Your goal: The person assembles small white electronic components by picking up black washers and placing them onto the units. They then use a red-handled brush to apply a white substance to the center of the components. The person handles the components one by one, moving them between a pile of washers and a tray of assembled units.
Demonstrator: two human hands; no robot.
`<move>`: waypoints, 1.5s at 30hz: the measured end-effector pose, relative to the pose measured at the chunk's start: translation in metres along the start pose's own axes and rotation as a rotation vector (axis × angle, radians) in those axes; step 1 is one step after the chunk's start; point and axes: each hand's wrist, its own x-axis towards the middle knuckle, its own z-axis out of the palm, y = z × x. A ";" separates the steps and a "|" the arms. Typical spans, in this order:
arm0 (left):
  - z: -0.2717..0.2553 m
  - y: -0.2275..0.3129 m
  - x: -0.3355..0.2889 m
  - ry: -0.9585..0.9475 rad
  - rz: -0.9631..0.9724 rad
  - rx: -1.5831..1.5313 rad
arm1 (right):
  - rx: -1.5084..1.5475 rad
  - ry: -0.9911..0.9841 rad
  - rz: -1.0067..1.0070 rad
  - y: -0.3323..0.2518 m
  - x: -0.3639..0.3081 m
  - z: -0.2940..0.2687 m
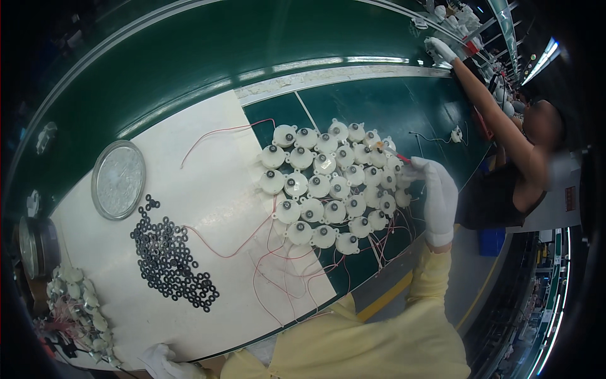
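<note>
In a white glove, my right hand is closed around the handle of a slim red-handled tool. The tool's orange tip reaches over the right side of a cluster of round white motors, which stand close together with dark centre shafts upward. Red wires trail from them toward the front edge. At the lower left, my left hand, also gloved in white, lies by the table's near edge. Its fingers are too unclear to read. The nearest things to it are a pile of small black rings and a heap of white motors.
A round metal tray lies on the white sheet, beyond the rings. Round metal tins stand at the far left. A green conveyor belt runs behind. To the right, a co-worker's arm reaches across the bench beside a loose wired part.
</note>
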 end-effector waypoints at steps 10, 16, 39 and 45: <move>-0.002 0.000 0.001 -0.029 -0.043 0.046 | -0.059 0.000 -0.030 0.008 -0.017 -0.010; -0.001 0.002 0.003 -0.005 -0.046 -0.004 | -0.228 -0.013 -0.125 0.013 -0.009 -0.006; 0.000 0.004 0.004 -0.025 -0.030 -0.002 | -0.263 -0.034 -0.213 0.004 0.010 -0.010; -0.006 -0.004 0.002 -0.060 -0.008 0.035 | -0.337 -0.058 -0.297 0.002 0.009 -0.023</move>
